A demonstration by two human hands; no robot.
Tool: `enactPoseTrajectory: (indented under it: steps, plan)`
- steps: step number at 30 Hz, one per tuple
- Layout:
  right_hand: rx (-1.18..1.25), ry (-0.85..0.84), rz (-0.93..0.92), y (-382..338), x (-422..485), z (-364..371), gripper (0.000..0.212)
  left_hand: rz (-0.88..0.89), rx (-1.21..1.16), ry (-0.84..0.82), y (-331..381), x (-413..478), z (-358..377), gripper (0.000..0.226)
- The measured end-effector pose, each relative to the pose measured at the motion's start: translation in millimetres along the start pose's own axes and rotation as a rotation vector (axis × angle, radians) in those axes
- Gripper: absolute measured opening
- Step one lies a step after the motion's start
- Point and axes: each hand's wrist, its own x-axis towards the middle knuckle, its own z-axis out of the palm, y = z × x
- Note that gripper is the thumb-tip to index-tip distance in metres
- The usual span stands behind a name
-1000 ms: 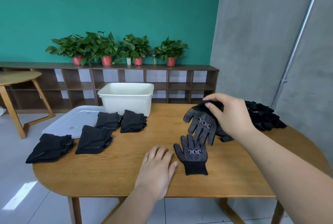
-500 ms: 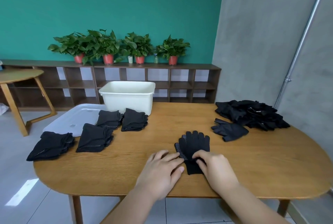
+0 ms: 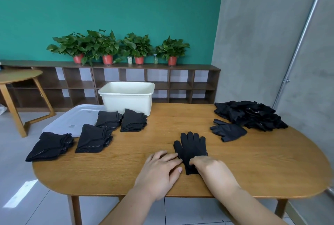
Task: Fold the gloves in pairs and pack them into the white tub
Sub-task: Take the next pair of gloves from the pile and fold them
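- Black knit glove pair (image 3: 192, 149), one glove laid on the other with plain backs up and fingers pointing to 12 o'clock, lies near the front middle of the oval wooden table (image 3: 253, 166).
- Right hand (image 3: 214, 170): its fingers (image 3: 196, 161) curl onto the cuff at the pair's 6 o'clock end and seem to pinch it. The tips are hidden under the knuckles.
- Left hand (image 3: 159, 170): its fingers (image 3: 171, 157) are straight and flat, with the tips touching the pair's 9 o'clock edge. It grasps nothing.
- Change: a second ago the right hand held the second glove aloft toward 2 o'clock, and the first lay alone, dotted palm up. Now the second covers it, and both hands have closed in on the cuff.
- Reading: the pairing looks done, and the fold is probably next.
- Look: limp, matte knit with the finger outlines closely matched. A thin line of white grip dots shows along the 9 o'clock edge.
- Outward at 10 o'clock: four folded black glove stacks (image 3: 133, 120), not yet packed.
- Beyond them at 11 o'clock: the white plastic tub (image 3: 126, 98), whose floor is out of sight.
- At 2 o'clock: a loose heap of black gloves (image 3: 251, 114), with a single glove (image 3: 228, 131) at its near edge.
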Motion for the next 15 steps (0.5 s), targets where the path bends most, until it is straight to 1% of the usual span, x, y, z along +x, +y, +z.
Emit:
enactPoseTrajectory:
  steps: [7, 12, 15]
  plan:
    - [-0.017, 0.031, 0.021, 0, -8, 4, 0.04, -0.006, -0.002, 0.002, -2, 1, 2, 0.054]
    - [0.051, 0.164, 0.036, -9, -9, 5, 0.04, -0.001, 0.009, -0.001, -3, 1, 2, 0.054]
    - [0.07, 0.163, 0.014, -16, -14, 0, 0.029, 0.001, 0.011, -0.002, -1, 1, 1, 0.054]
